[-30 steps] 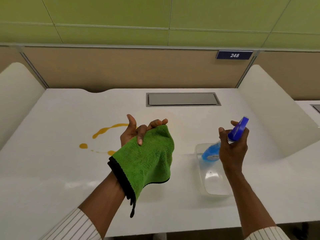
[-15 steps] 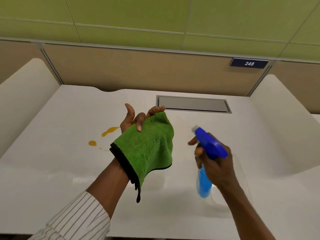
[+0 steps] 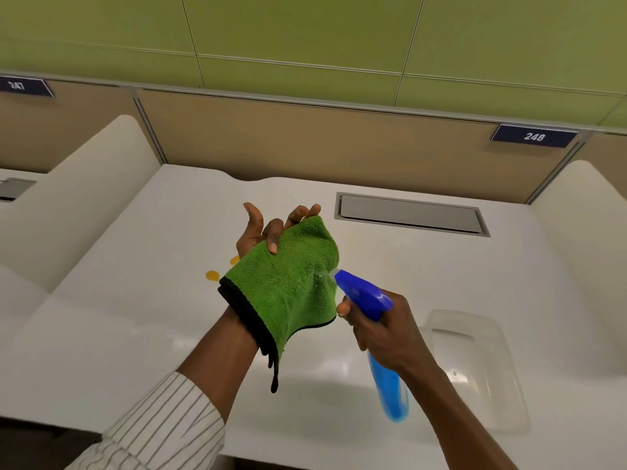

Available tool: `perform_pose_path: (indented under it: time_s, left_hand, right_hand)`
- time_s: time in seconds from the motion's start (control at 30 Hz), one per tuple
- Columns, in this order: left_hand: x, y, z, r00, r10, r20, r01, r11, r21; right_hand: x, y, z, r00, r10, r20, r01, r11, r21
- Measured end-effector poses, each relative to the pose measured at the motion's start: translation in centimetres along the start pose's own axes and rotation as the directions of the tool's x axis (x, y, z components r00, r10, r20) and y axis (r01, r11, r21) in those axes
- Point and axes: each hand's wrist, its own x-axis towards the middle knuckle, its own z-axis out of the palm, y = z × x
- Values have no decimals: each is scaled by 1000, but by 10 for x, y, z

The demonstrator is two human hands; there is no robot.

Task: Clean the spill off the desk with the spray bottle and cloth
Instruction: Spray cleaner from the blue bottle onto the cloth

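My left hand (image 3: 263, 232) is raised above the white desk (image 3: 135, 300), palm up, holding a green cloth (image 3: 291, 279) with a black hem draped over it. My right hand (image 3: 380, 329) grips a blue spray bottle (image 3: 364, 293); its nozzle points at the cloth and nearly touches it, with a faint mist at the tip. The bottle's blue body (image 3: 390, 391) hangs below my fist. An orange spill (image 3: 212, 275) lies on the desk behind the cloth, mostly hidden by it.
A clear plastic tray (image 3: 481, 368) lies on the desk at the right. A grey cable flap (image 3: 410, 215) is set into the desk at the back. White side dividers (image 3: 84, 184) stand left and right, with a tan partition behind.
My right hand lifted the spray bottle out of the tray area and swung it left until the nozzle reached the cloth. The left hand kept holding the cloth up.
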Motion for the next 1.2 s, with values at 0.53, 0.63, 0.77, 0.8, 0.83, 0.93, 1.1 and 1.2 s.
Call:
perform_pose_path:
  time_s: [0.53,0.63,0.77,0.8,0.83,0.93,1.1,1.2]
  left_hand:
    - [-11,10,-1,1000,24,-1,-24,1000,5]
    - [-15,8,4,999,33,-22,-33,999,0]
    - [-19,8,6,999,26,-35,-26,1000,-4]
    - [-19,8,6,999,24,-32,-24,1000,5]
    - [-20,7,5,999,23,-27,-23,1000,10]
    - [-21,5,4,1000,15,-25,-15,1000,15]
    - [-22,-7,4,1000,-16,-8,16,1000,15]
    - [-22,-11,2,998,-59,26,58,998,33]
  right_hand:
    - [-13,-9,17,990,-9,143,22,996,-87]
    - [-12,-7,14,994,-2,108,14,993,-113]
    - [-10,-2,4,1000,20,2,-19,989,-150]
    - [-10,-1,2,1000,28,-13,-29,988,-152]
    - [-10,0,0,999,33,-22,-36,989,-144]
    - [-14,3,-2,1000,15,-3,-15,993,-119]
    - [-21,3,9,999,-17,46,21,997,-78]
    - [-23,5,6,1000,8,30,-9,1000,16]
